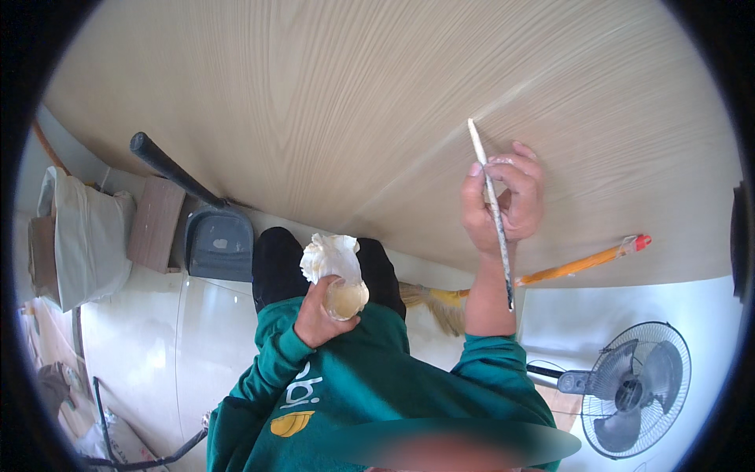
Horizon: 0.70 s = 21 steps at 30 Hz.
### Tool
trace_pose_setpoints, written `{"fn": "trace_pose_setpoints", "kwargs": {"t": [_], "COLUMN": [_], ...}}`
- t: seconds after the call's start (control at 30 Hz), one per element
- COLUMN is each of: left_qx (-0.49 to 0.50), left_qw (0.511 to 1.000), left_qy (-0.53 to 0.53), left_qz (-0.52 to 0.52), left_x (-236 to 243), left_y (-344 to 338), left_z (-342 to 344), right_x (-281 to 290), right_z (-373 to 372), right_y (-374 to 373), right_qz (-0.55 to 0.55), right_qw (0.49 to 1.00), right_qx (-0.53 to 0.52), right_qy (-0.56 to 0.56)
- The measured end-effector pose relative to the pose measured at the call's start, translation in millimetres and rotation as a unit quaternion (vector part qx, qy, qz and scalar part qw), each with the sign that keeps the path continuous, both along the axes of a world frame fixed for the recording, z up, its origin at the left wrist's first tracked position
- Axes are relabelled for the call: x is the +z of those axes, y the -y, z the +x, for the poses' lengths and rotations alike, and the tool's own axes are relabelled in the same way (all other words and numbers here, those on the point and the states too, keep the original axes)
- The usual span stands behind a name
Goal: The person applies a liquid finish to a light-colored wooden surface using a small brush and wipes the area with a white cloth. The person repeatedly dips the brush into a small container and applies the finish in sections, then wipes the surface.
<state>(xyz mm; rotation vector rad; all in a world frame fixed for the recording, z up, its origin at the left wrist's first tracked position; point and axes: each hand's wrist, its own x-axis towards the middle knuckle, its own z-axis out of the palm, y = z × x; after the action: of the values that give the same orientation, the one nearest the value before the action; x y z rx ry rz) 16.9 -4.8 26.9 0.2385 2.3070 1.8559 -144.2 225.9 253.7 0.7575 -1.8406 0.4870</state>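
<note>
With the right hand [503, 197] pinched round a thin brush [489, 206] tipped on the wood-grain panel [330, 102], light strokes along the seam look wisest, while the left hand [318, 315] grips a small cup [346, 297] with rag [330, 256].

We wear a dark green sweatshirt [370, 377] with long sleeves pushed back from the wrists, pale lettering and a yellow oval patch on its front. Below it we have black trousers [279, 263]. Both hands are bare, ungloved.
</note>
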Motion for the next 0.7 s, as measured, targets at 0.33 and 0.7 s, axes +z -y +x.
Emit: {"fn": "trace_pose_setpoints", "kwargs": {"t": [0.33, 0.7], "left_qx": [0.010, 0.005], "left_qw": [1.000, 1.000], "left_qy": [0.013, 0.019], "left_qz": [-0.010, -0.010], "left_x": [-3.5, -1.0], "left_y": [-1.7, -1.2], "left_z": [2.7, 3.0], "right_x": [-50.2, -93.2], "right_z": [8.6, 12.1], "right_y": [-8.5, -7.7], "right_qz": [0.022, 0.069], "right_qw": [0.998, 0.993], "right_qx": [-0.012, -0.012], "right_qy": [0.066, 0.096]}}
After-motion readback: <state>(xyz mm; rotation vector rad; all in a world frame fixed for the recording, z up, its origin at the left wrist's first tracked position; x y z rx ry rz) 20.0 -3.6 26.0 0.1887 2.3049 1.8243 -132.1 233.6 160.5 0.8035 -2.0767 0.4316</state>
